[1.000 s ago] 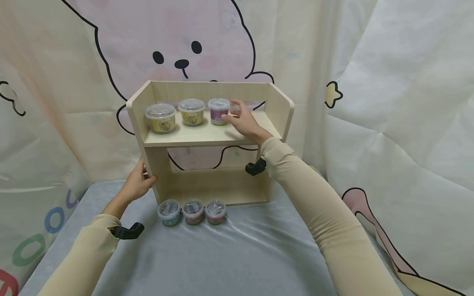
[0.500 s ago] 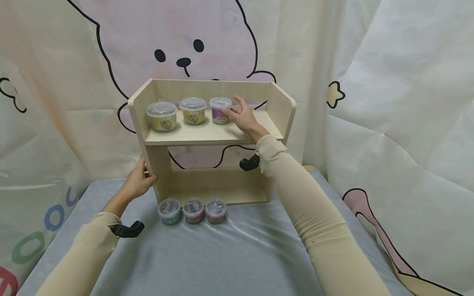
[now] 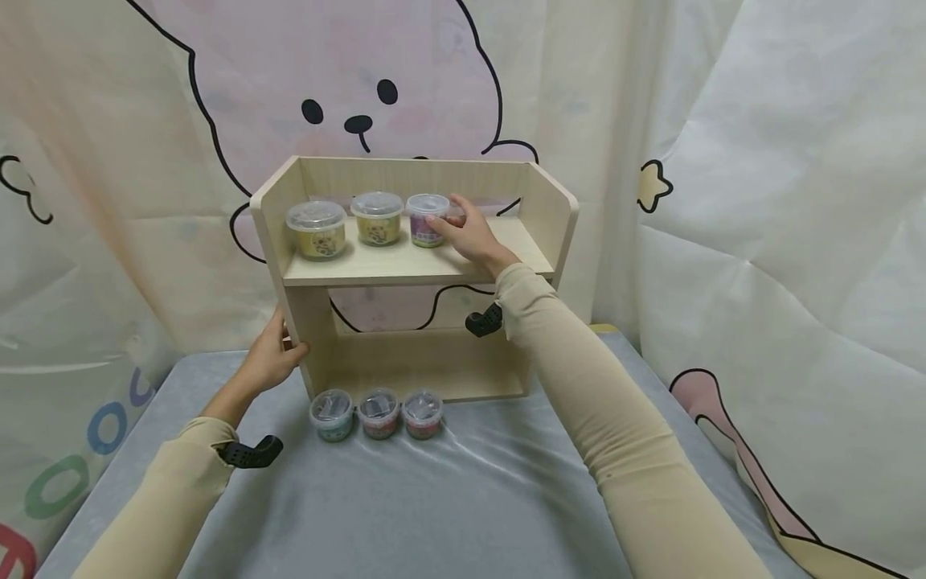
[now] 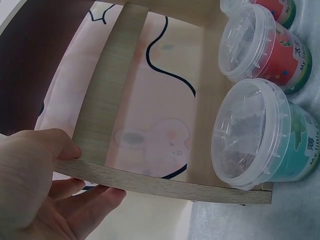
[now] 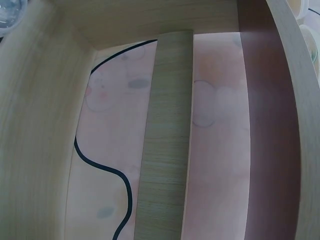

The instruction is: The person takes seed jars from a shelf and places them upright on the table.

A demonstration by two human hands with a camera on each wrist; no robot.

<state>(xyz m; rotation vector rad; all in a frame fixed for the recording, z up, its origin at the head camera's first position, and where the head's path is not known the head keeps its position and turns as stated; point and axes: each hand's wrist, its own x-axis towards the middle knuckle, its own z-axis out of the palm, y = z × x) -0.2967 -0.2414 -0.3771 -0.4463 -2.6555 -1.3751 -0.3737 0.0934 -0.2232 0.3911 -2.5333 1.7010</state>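
Note:
A purple-labelled lidded tub [image 3: 419,229] stands on the upper board of a pale wooden shelf unit [image 3: 405,269]. My right hand [image 3: 473,235] holds it at its right side, the thumb across the front and the fingertips by the lid's right edge. Two yellow-labelled tubs, a wide one [image 3: 318,233] and a smaller one [image 3: 376,221], stand to its left. Low on the unit's left side panel [image 4: 175,186], my left hand [image 3: 271,354] grips the edge; in the left wrist view the thumb is inside and the fingers outside. The right wrist view shows no hand.
Before the unit, a row of tubs stands on the grey-blue cloth [image 3: 434,515]: a teal one [image 3: 332,418], then two red ones, the middle [image 3: 379,416] and right [image 3: 423,416]. The unit's lower compartment [image 3: 427,362] faces me. A printed curtain [image 3: 579,96] hangs close behind.
The purple-labelled tub has shifted slightly left, and my right thumb and fingers have come in closer around it. My left hand keeps its grip on the side panel.

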